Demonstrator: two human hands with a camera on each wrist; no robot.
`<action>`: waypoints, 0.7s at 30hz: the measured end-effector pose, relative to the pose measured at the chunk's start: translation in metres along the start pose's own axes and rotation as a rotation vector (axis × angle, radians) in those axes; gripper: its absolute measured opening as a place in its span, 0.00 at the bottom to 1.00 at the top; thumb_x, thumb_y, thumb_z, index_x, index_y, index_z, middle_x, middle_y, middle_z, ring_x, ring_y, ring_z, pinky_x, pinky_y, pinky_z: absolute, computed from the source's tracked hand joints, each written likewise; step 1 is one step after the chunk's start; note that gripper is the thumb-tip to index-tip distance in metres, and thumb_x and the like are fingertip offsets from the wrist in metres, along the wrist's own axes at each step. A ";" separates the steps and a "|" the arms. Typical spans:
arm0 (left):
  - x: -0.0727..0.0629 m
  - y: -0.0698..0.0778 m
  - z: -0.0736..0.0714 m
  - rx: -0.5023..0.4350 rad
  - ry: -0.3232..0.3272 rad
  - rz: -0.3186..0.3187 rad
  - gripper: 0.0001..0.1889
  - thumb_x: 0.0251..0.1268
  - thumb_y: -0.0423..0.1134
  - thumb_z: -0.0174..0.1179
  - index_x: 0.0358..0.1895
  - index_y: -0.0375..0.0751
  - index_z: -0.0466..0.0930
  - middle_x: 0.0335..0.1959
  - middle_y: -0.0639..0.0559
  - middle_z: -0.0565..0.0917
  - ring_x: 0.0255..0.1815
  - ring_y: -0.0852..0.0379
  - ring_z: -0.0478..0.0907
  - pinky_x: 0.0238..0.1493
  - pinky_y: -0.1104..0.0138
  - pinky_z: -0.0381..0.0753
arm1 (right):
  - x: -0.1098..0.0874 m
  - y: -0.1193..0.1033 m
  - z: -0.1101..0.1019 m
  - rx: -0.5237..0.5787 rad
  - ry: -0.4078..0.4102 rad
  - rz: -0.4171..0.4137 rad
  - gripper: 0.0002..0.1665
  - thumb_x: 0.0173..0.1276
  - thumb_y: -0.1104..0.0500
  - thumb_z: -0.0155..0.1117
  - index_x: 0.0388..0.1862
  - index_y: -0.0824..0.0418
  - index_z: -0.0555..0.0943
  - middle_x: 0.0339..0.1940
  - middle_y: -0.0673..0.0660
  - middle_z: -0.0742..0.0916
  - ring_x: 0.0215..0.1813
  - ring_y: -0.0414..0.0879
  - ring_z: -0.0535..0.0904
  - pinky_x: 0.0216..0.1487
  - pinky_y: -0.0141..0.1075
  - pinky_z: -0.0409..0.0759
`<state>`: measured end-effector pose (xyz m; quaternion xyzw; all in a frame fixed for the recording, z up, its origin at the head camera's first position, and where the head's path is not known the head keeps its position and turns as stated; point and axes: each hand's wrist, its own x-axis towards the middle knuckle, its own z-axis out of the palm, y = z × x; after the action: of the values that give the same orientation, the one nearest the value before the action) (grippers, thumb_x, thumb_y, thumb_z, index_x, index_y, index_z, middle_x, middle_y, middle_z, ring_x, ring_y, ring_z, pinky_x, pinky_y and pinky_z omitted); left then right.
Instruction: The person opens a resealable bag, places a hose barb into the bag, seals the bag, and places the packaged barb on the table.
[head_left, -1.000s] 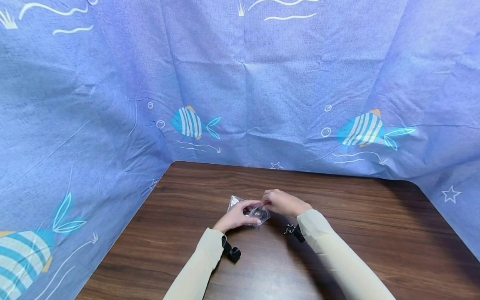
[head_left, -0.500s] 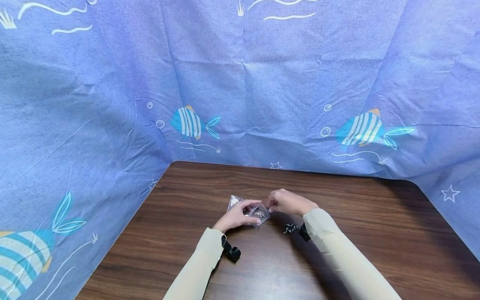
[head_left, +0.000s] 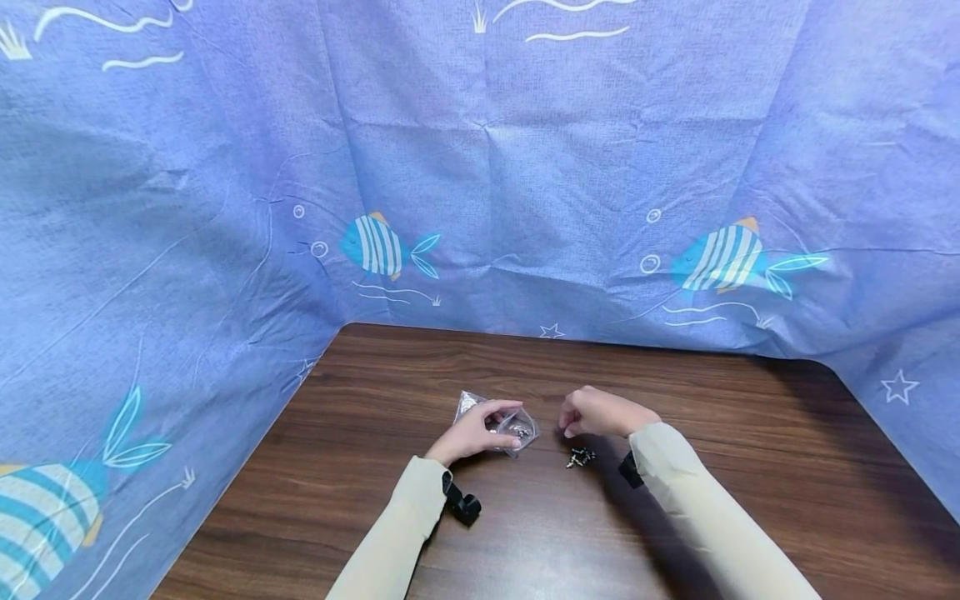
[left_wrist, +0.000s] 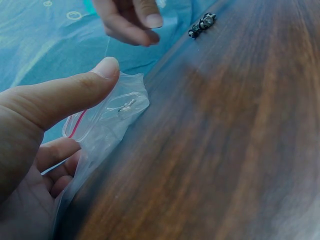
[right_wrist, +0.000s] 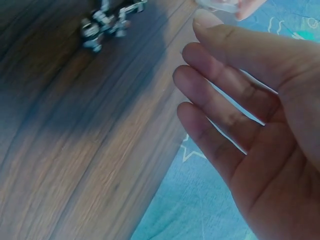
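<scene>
My left hand (head_left: 474, 433) holds a clear zip-lock bag (left_wrist: 107, 122) with a red seal line, thumb at its mouth and other fingers behind it. A few small shiny metal pieces (left_wrist: 127, 106) show inside the plastic. More clear plastic (head_left: 467, 402) sticks out behind that hand; whether it is the same bag I cannot tell. To the right, my right hand (head_left: 603, 412) hovers over the table, fingers loosely bent, with nothing seen between them. Just below it lies a small pile of dark and silvery metal pieces (head_left: 581, 457), resembling screws, blurred in the right wrist view.
The brown wood-grain table (head_left: 390, 375) has its far edge against a blue cloth (head_left: 570, 167) printed with fish, hung at the back and sides. Black straps with a camera (head_left: 467, 507) sit on the wrists.
My right hand has moved away from the bag's mouth, rightward to above the metal pile. The pieces in the bag are now in plainer view. My left hand keeps its place.
</scene>
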<state>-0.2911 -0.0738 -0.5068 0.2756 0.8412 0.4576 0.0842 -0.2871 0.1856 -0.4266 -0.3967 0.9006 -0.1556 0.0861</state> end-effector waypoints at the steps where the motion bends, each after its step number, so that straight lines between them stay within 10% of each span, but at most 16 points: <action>1: 0.000 0.000 0.000 -0.001 0.001 0.004 0.34 0.53 0.44 0.72 0.66 0.45 0.73 0.57 0.53 0.80 0.49 0.58 0.74 0.51 0.68 0.73 | -0.002 0.001 0.001 0.001 -0.003 0.004 0.03 0.55 0.63 0.71 0.30 0.61 0.86 0.28 0.48 0.87 0.31 0.36 0.79 0.37 0.29 0.78; 21: -0.001 0.000 0.000 -0.007 -0.006 -0.002 0.34 0.55 0.44 0.71 0.66 0.45 0.72 0.58 0.53 0.80 0.49 0.58 0.74 0.52 0.68 0.72 | -0.016 0.004 0.012 0.069 -0.069 0.045 0.03 0.54 0.66 0.71 0.25 0.59 0.86 0.23 0.45 0.86 0.26 0.30 0.74 0.29 0.26 0.74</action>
<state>-0.2906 -0.0746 -0.5072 0.2757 0.8397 0.4595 0.0882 -0.2754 0.1971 -0.4390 -0.3783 0.8998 -0.1710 0.1342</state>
